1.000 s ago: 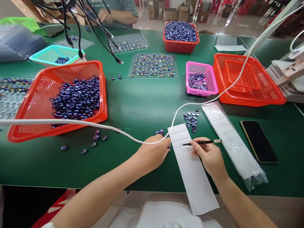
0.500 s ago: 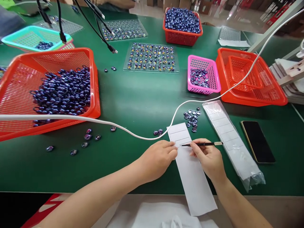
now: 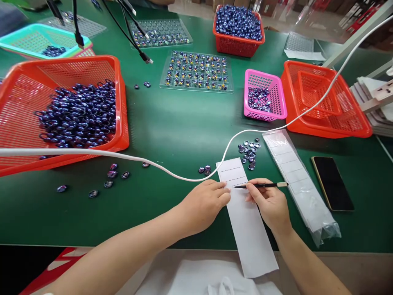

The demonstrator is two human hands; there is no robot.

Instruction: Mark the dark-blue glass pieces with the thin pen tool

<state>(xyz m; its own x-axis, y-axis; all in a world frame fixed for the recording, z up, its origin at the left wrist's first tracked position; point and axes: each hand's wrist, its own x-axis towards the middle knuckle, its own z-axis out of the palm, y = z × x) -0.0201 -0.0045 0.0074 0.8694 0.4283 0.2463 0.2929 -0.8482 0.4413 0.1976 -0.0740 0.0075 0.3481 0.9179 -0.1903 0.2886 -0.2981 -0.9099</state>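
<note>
A long white paper strip (image 3: pixel 250 233) with a few dark lines across its upper part lies on the green table and hangs over the front edge. My right hand (image 3: pixel 272 203) is closed around a thin black tool (image 3: pixel 266 185), whose pointed tip touches the strip just below the lines. At the strip's left edge rests my left hand (image 3: pixel 207 203), its fingers bent together near that tip; whether they pinch anything small is hidden. Small dark shiny pieces (image 3: pixel 249 152) lie just beyond the strip. To the right is a plastic sleeve (image 3: pixel 302 186) of similar lined strips.
A white cable (image 3: pixel 172 174) crosses just beyond my hands. Around stand a large red basket (image 3: pixel 123 110) of dark pieces, a pink basket (image 3: pixel 281 98), red baskets (image 3: pixel 346 127), a clear tray (image 3: pixel 196 71) of beads and a phone (image 3: pixel 333 183). Black cables (image 3: pixel 135 43) hang at upper left.
The view has shifted slightly, moving the baskets a little in the frame. Both hands, the tool and the strip keep nearly the same positions.
</note>
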